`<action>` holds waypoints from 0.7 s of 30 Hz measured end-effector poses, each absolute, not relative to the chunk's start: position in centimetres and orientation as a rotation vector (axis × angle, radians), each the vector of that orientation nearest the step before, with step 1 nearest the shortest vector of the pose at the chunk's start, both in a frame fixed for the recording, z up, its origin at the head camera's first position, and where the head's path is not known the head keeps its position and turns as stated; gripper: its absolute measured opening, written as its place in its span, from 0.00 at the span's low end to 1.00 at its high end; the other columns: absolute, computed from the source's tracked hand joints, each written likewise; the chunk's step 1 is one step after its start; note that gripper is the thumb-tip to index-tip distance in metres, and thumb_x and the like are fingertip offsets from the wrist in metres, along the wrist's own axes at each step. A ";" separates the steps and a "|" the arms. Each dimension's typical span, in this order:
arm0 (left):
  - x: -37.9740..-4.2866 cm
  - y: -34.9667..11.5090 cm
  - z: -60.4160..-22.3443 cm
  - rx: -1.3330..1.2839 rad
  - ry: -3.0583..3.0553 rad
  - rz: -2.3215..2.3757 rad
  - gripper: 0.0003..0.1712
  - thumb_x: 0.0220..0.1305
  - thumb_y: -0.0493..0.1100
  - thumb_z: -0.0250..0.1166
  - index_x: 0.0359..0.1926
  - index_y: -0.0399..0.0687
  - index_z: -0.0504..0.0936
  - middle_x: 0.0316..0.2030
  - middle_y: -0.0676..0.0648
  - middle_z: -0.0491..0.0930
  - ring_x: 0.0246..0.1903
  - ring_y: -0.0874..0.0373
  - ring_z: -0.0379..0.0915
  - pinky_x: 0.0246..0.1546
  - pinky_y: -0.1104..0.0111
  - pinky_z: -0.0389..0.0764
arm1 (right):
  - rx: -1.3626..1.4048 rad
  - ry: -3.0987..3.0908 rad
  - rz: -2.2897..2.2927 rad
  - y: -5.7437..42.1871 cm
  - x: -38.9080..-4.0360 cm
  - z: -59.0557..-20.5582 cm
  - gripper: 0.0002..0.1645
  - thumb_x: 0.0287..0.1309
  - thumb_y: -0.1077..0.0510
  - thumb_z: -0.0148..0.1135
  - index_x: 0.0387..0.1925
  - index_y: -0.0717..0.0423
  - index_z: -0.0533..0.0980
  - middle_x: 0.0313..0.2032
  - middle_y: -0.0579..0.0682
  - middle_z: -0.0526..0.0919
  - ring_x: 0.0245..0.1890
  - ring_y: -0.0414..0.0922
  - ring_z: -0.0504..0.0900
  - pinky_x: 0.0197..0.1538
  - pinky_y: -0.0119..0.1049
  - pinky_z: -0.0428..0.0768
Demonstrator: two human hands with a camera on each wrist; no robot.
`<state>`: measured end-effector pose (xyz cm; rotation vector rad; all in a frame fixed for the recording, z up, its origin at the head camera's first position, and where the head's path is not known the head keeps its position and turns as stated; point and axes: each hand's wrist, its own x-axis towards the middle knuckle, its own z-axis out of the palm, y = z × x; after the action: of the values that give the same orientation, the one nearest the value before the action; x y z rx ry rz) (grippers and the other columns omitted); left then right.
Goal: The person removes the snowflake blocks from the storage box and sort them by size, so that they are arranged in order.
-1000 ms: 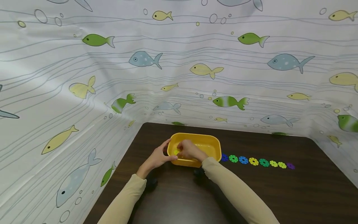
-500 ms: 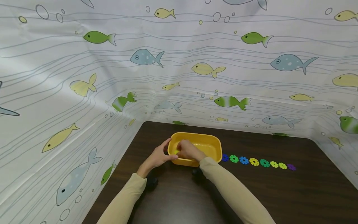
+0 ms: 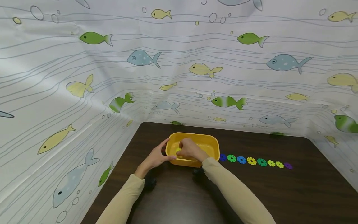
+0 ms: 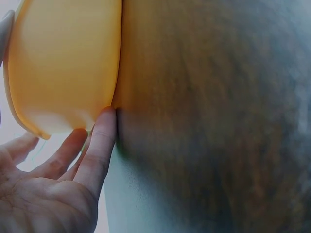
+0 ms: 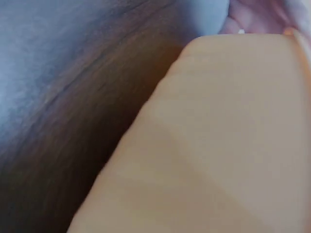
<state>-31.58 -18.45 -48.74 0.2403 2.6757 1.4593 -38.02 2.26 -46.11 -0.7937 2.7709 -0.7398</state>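
Note:
A yellow plastic tub (image 3: pixel 207 139) stands on the dark wooden table. My left hand (image 3: pixel 155 158) holds its left end, thumb at the front rim and fingers along the end wall. In the left wrist view, fingertips (image 4: pixel 104 119) touch the tub (image 4: pixel 65 58). My right hand (image 3: pixel 190 148) reaches inside the tub with bent fingers and pinches a small yellow piece (image 3: pixel 178 150), which looks like a notched disc; its fingertips are partly hidden. The right wrist view shows mostly the tub's outer wall (image 5: pixel 209 136), with the right hand out of sight.
Right of the tub runs a row of notched flower-shaped discs, including a blue disc (image 3: pixel 241 160), a yellow disc (image 3: pixel 251 161), a dark green disc (image 3: pixel 262 162) and a purple disc (image 3: pixel 288 165). A fish-printed sheet (image 3: pixel 179 71) encloses the table's back and sides.
Inside the tub, my right hand has shifted slightly to the right, and the yellow piece with it. The left hand keeps its hold; the disc row looks the same.

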 end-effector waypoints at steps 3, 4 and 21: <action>-31.6 -18.4 -48.7 0.249 2.672 1.456 0.56 0.70 0.54 0.77 0.88 0.53 0.55 0.73 0.37 0.76 0.68 0.41 0.77 0.73 0.43 0.80 | -0.818 2.821 -0.795 3.4 -37.7 -45.6 0.16 0.59 0.56 0.80 0.44 0.63 0.89 0.38 0.53 0.91 0.33 0.44 0.81 0.45 0.37 0.88; -31.6 -18.4 -48.7 0.249 2.674 1.453 0.56 0.70 0.54 0.77 0.88 0.53 0.55 0.73 0.37 0.76 0.68 0.42 0.77 0.73 0.43 0.80 | -0.827 2.832 -0.820 3.8 -37.5 -45.5 0.17 0.58 0.56 0.80 0.44 0.63 0.88 0.40 0.55 0.91 0.34 0.44 0.82 0.48 0.40 0.89; -31.5 -18.7 -48.6 0.285 2.692 1.421 0.59 0.67 0.58 0.78 0.88 0.50 0.54 0.76 0.35 0.72 0.67 0.39 0.77 0.71 0.42 0.81 | -0.841 2.976 -1.093 11.5 -35.0 -44.1 0.15 0.56 0.56 0.75 0.43 0.61 0.88 0.40 0.55 0.89 0.37 0.44 0.81 0.47 0.40 0.85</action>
<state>-31.45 -18.68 -48.62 0.2853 2.6918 1.4212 -35.02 11.50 -44.10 -0.8413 2.9756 -1.0929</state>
